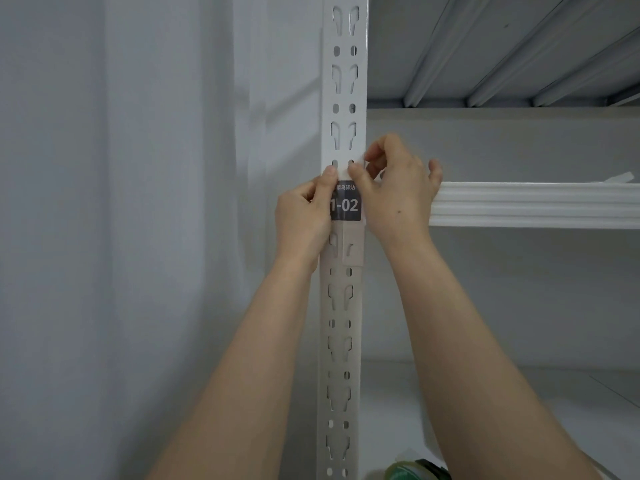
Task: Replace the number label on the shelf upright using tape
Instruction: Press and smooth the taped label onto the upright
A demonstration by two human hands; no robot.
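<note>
A dark number label (345, 204) reading "1-02" sits on the white perforated shelf upright (343, 81) at mid height. A strip of pale tape (344, 172) lies across the label's top edge. My left hand (304, 216) grips the upright's left side, thumb pressing the tape's left end. My right hand (394, 192) pinches the tape's right end between thumb and forefinger at the upright's right edge. The label's left edge is hidden under my left thumb.
A white shelf beam (533, 205) runs right from the upright, with a small white piece (620, 177) lying on top. A green tape roll (412, 471) sits on the lower shelf at the bottom edge. A grey wall fills the left.
</note>
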